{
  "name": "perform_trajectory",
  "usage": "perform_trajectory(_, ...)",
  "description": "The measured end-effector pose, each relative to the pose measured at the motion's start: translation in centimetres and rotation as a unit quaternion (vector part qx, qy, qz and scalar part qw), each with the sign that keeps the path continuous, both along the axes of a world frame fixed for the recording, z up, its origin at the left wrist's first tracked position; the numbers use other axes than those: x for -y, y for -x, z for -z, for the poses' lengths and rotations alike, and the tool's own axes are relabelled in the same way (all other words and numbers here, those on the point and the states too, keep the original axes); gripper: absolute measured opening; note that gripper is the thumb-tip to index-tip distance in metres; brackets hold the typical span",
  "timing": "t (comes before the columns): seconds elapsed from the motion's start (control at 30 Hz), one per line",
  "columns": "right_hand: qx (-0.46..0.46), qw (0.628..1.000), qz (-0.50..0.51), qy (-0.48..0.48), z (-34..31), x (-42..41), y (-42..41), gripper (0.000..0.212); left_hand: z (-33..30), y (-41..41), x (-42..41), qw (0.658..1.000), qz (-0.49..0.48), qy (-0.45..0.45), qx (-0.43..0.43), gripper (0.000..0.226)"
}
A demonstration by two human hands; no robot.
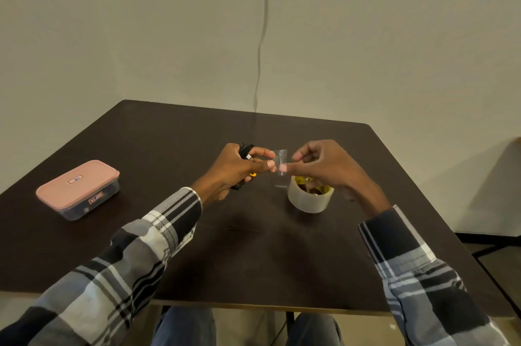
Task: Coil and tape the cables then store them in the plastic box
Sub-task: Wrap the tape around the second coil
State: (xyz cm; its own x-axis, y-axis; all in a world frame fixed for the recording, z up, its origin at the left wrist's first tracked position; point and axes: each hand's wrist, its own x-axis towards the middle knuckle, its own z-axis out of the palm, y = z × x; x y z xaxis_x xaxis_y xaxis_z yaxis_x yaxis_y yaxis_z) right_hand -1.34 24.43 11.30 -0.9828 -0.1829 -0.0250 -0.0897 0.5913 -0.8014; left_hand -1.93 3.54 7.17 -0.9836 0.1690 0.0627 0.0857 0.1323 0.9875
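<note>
left hand (234,168) grips the coiled black cable bundle (245,150) above the dark table (253,247); both hands' fingers pinch a clear tape strip (281,160). i judge the tape flimsy and sticky, so hold its edges; the cable looks springy, so clamp across the loops.

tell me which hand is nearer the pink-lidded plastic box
Left. The left hand, gripping the coiled black cable, is nearer the plastic box on its left; the right hand is beyond it, above the tape roll.
</note>
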Motion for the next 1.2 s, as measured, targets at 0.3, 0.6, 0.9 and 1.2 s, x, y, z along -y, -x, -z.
perform_trajectory(0.3, -0.081, 0.980, 0.070, 0.168, 2.0, 4.5, -0.6, 0.031, -0.4, -0.5, 1.6, 1.000, -0.020, -0.015, -0.005, 0.024)
perform_trajectory(0.6, -0.090, 0.978, 0.082, 0.169, 1.7, 4.5, -0.4, 0.027, -0.6, -1.0, 3.1, 1.000, 0.008, 0.003, -0.018, 0.025)
perform_trajectory(0.9, -0.060, 0.943, 0.079, 0.318, -0.4, 3.6, -1.7, 0.032, -1.0, -1.0, 5.7, 0.984, 0.007, -0.155, 0.091, 0.056)
perform_trajectory(1.2, 0.087, 0.846, 0.008, 0.526, 1.5, 8.3, -2.5, 0.051, -1.4, -2.0, 5.0, 0.946, 0.095, -0.294, 0.095, 0.065)
